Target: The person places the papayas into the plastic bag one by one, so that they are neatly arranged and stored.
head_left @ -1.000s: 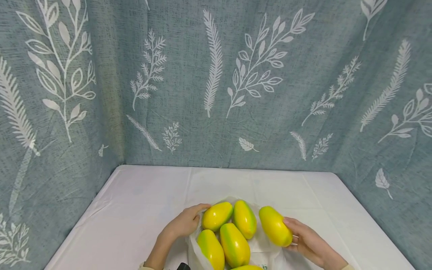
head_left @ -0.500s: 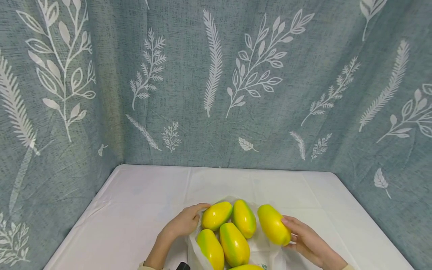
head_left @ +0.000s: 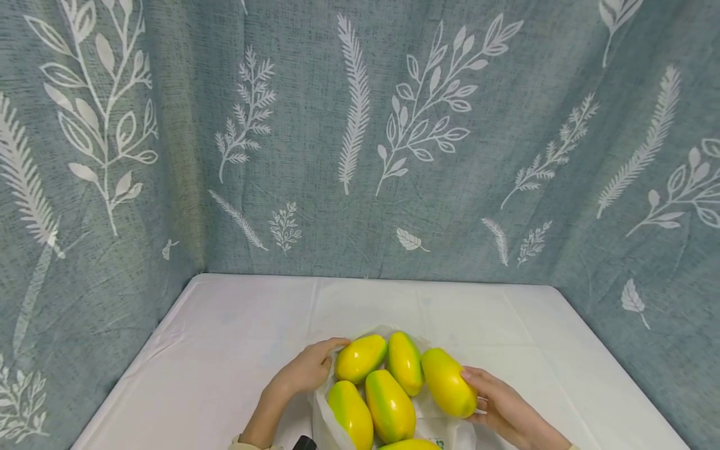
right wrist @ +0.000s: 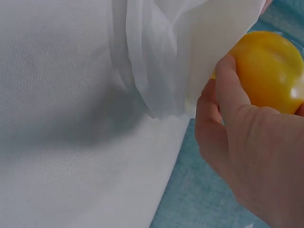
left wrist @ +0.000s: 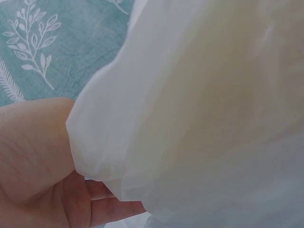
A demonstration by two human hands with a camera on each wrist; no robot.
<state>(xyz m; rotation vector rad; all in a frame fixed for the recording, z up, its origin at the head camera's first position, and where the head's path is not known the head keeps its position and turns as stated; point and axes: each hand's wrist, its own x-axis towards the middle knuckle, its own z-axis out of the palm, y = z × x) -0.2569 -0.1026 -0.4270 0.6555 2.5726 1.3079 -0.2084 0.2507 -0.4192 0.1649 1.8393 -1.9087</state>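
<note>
A white plastic bag (head_left: 323,417) lies spread open at the table's front middle, with several glossy yellow-green papayas (head_left: 390,406) inside. My left hand (head_left: 305,370) holds the bag's left rim; in the left wrist view the white film covers part of the left hand (left wrist: 42,156) and hides its fingertips. From the right side, my right hand (head_left: 506,403) grips another papaya (head_left: 448,382) at the bag's right part, close beside the far middle one. The right wrist view shows the fingers (right wrist: 230,83) round this papaya (right wrist: 268,66), next to the bag's outer wall (right wrist: 161,61).
A white cloth-covered table (head_left: 253,312) extends behind and to both sides of the bag. Blue-green leaf-print curtains (head_left: 315,150) enclose its back and sides. A small black object (head_left: 304,442) shows at the bottom edge, near the left forearm.
My right hand has moved left and slightly down with its papaya, bringing it close against the papayas in the bag. The left hand stays at the rim.
</note>
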